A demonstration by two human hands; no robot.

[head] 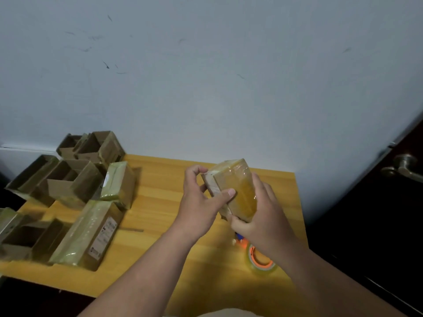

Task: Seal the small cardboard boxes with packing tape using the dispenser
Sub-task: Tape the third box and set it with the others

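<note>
Left third of desk (160, 202): stock of small boxes, crowded against the left and far edges.
- Open boxes (68, 177), several, flaps up, unsealed; some overhang the far-left edge. One more open box (23, 236) at the near-left, partly out of frame.
- Taped box (119, 181), standing among them, glossy wrap on its faces.
- Long labelled box (91, 234), lying flat, taped, label facing right.

Centre: bare wood between the stock and the hands; the widest free room on the desk, and the likely place to set a finished item down.

Centre-right, held above the desk:
- Left hand (201, 200), grip clasped on the held box (233, 191), thumb laid across its broad face, fingers at the upper left corner.
- Held box, tilted, broad face already glossy with tape; one narrow side looks bare or rough.
- Right hand (263, 216), grip wrapped round the lower right side of the same box, from beneath and behind.

Step in hand, as judged: pressing tape down and turning the box to check coverage, dispenser not in use.

Right, on the desk under the right forearm: tape dispenser (261, 257), orange core, clear roll, close to the near-right edge.

Next move, as judged: free the right hand, reach down for the dispenser, or put the box aside left. Little margin at the right edge; dark door with lever handle (405, 165) stands just beyond.
</note>
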